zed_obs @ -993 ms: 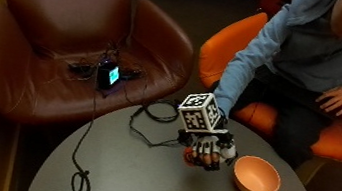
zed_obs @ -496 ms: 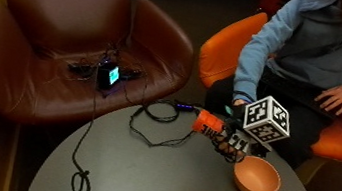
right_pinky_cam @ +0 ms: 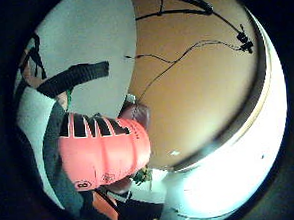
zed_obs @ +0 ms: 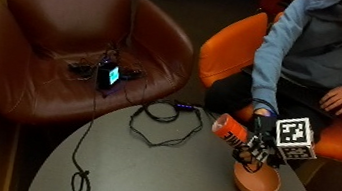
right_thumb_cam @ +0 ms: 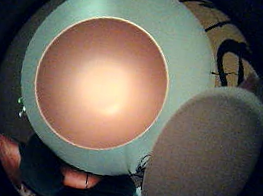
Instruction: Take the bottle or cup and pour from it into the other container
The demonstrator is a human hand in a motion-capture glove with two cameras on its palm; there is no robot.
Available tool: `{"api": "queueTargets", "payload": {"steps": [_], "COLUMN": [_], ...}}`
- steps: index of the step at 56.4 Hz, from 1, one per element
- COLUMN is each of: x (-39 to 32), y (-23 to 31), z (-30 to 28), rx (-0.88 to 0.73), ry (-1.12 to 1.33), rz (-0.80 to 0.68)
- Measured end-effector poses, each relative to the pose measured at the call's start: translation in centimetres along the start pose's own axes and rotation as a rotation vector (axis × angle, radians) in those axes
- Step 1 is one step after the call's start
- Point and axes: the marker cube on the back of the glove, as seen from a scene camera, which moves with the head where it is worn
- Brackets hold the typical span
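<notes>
The orange cylindrical can with black lettering (zed_obs: 232, 129) lies tipped in your gloved right hand (zed_obs: 260, 138), fingers wrapped round it, above the round orange bowl (zed_obs: 256, 181) near the table's (zed_obs: 145, 183) right edge, positioned for pouring.

A round grey surface (zed_obs: 145, 183) carries a coil of black cable (zed_obs: 166, 125) near its far edge. Beyond the surface stands a brown armchair (zed_obs: 66, 25) with a small lit device (zed_obs: 108, 74) on its seat. Orange chairs (zed_obs: 227, 53) stand beside the armchair.
</notes>
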Motion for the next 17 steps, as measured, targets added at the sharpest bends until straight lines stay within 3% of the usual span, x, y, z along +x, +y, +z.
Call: {"api": "queueTargets", "payload": {"steps": [17], "x": [1.0], "y": [1.1], "z": [-0.9], "rx": [0.016], "ry": [-0.044], "rz": [0.014]}}
